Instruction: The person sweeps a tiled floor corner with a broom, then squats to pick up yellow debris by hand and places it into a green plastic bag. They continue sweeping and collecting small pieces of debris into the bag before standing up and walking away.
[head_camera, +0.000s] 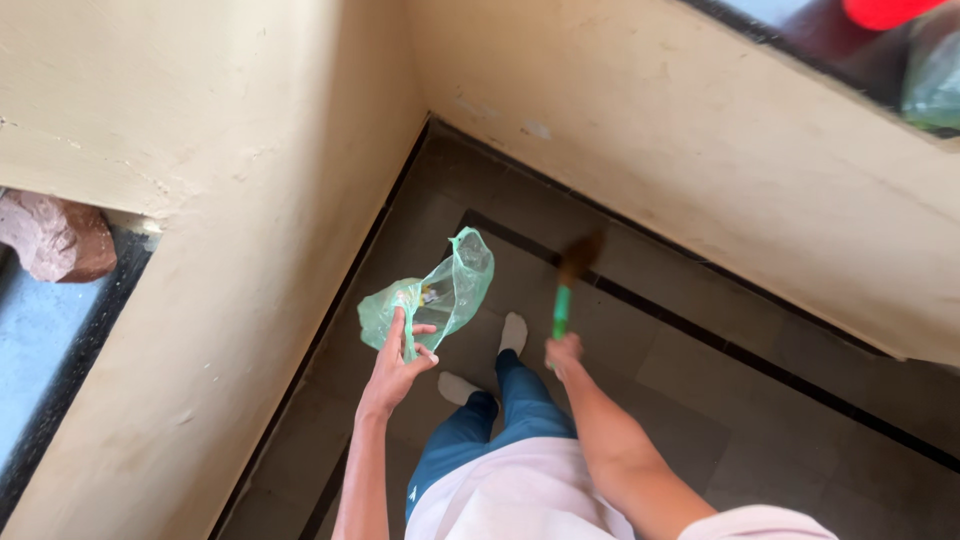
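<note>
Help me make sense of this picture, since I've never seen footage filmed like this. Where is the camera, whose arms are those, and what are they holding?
The camera sits on a person's head and looks straight down, so the arms and legs you see are that person's own. The left hand pinches a thin green plastic bag between its fingers. The right hand grips the green handle of a small brush, whose dark bristles are blurred. Below are feet in pale socks on a tiled floor, in a corner between cream walls. A dark ledge at far left holds a reddish stone-like lump.

crumpled green bag (440, 292), green-handled brush (566, 290) upright
</note>
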